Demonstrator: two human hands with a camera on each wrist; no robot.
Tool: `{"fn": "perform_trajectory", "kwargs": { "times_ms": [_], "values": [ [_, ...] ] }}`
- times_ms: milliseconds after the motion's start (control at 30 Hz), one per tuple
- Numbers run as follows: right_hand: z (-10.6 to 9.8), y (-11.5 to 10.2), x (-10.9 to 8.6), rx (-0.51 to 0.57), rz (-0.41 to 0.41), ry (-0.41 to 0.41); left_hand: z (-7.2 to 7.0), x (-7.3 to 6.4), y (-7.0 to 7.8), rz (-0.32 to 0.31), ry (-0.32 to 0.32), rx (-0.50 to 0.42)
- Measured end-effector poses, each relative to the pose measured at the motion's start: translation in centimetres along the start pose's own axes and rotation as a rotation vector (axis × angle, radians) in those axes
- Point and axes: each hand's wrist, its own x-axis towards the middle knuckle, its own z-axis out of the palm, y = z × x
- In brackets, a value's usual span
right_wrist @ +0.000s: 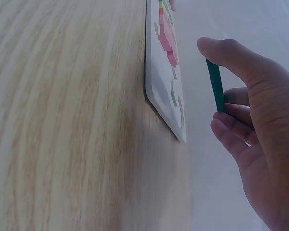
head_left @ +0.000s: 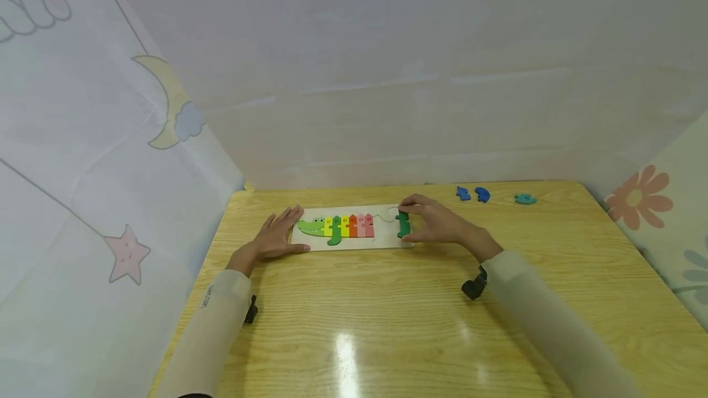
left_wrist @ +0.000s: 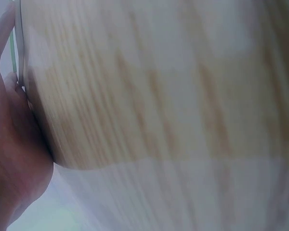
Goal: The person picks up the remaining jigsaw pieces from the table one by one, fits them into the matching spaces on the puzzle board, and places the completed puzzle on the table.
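Observation:
A white crocodile puzzle board (head_left: 332, 210) lies near the table's back edge, with a green head piece (head_left: 311, 226) and yellow, green, orange and pink body pieces (head_left: 354, 226) set in it. My left hand (head_left: 276, 235) rests at the board's left end, fingers and thumb spread along its corners. Over the right end, my right hand (head_left: 439, 222) pinches a dark green puzzle piece (head_left: 404, 225) between thumb and fingers. In the right wrist view this green piece (right_wrist: 215, 86) is held edge-on, raised above the board (right_wrist: 161, 82). A drawn outline shows on the board's right part.
Two blue puzzle pieces (head_left: 482, 195) and a teal piece (head_left: 525, 199) lie at the back right of the wooden table (head_left: 354, 300). A pale wall sheet (head_left: 387, 128) rises behind the table's back edge.

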Motion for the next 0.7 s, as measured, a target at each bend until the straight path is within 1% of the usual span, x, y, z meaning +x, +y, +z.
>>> {"fn": "perform_trajectory", "kwargs": {
  "times_ms": [300,533,700],
  "values": [
    [1.0,-0.3,1.0,0.023,0.01,-0.021,0.0,0.0,0.0,-0.015,-0.008,0.021],
    [1.6,-0.6,1.5,0.014,0.02,-0.024,0.0,-0.1,0.1,-0.004,0.0,0.012],
    [1.8,-1.0,1.8,0.018,0.01,-0.017,0.3,0.1,-0.3,0.016,0.019,0.0]
  ]
}}
